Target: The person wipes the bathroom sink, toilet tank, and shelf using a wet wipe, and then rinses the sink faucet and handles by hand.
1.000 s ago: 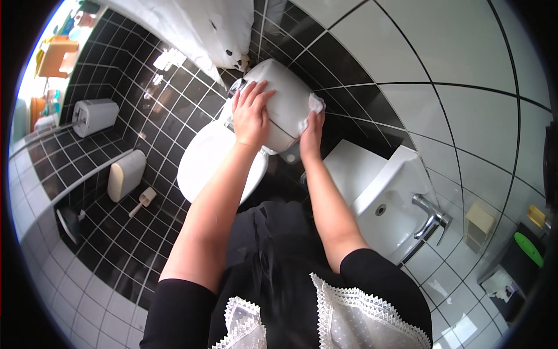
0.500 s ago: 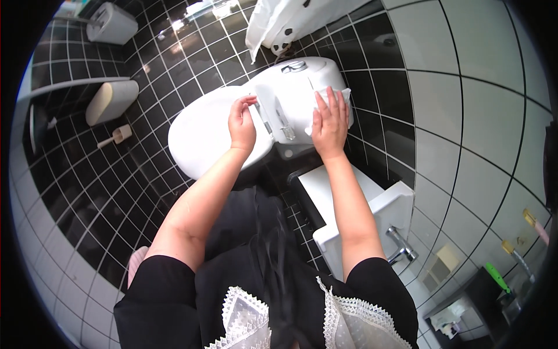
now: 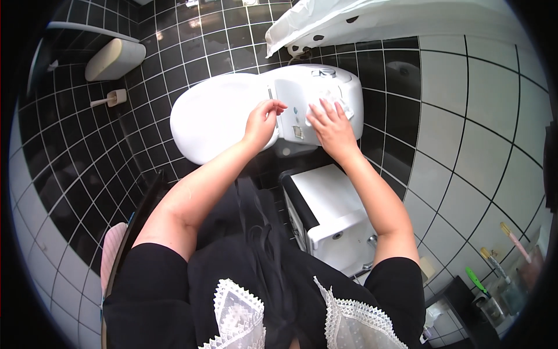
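My right hand (image 3: 334, 128) presses a white wipe (image 3: 345, 108) onto the top of the toilet tank (image 3: 349, 87), its fingers spread over it. Part of the wipe shows beyond the fingers, and the palm hides some of the rest. Beside it, my left hand (image 3: 264, 123) is over the hinge end of the closed white toilet lid (image 3: 209, 119). Its fingers are half curled, apart from the thumb, and nothing shows between them. Whether it touches the lid I cannot tell. A chrome flush button (image 3: 326, 72) is set in the tank's far side.
A small white sink (image 3: 340, 250) stands between my body and the tank. Toothbrushes (image 3: 511, 238) and a green-handled item (image 3: 475, 280) are at the right. A white curtain (image 3: 325, 26) with black spots hangs behind the tank. White-grouted black tiles (image 3: 226, 49) surround the toilet.
The view has shifted. My right hand has drawn back toward me across the tank with the wipe, its fingers now more bent. My left hand has turned, its fingers pointing toward the tank.
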A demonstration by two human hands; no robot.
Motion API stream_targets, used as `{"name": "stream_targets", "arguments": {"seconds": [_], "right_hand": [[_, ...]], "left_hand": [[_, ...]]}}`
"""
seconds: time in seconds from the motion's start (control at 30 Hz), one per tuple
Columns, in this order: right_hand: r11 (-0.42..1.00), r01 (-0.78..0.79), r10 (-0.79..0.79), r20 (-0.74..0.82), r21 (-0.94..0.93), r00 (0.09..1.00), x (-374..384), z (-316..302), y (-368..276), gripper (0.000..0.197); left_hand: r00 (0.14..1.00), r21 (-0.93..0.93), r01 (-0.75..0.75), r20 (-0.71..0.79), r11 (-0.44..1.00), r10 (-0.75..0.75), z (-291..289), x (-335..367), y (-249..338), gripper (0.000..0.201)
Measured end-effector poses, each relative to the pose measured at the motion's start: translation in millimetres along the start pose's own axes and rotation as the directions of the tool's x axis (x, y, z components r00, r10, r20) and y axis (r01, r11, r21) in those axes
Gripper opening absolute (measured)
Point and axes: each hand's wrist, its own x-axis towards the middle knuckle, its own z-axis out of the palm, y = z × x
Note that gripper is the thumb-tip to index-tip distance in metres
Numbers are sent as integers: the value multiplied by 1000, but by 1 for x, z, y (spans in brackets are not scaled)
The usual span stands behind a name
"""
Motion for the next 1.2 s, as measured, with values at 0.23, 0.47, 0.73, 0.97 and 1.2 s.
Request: {"name": "stream_targets", "arguments": {"seconds": [0.23, 0.47, 0.73, 0.97, 1.2], "right_hand": [[980, 184, -160, 260, -72, 952, 13, -5, 2, 43], [915, 49, 236, 628, -401, 742, 125, 64, -14, 56], [759, 232, 248, 600, -609, 761, 130, 165, -41, 68], [894, 429, -112, 863, -129, 493, 14, 195, -89, 63], [746, 492, 73, 790, -448, 608, 78, 146, -65, 64]], "left_hand": [[999, -38, -21, -27, 999, 20, -11, -18, 4, 25], [999, -71, -48, -23, 996, 46, -25, -18, 8, 20], [996, -33, -15, -85, 999, 12, -59, -22, -18, 19], [993, -60, 61, -100, 996, -67, -70, -40, -43, 20], [996, -67, 65, -54, 996, -69, -63, -37, -39, 21]]}}
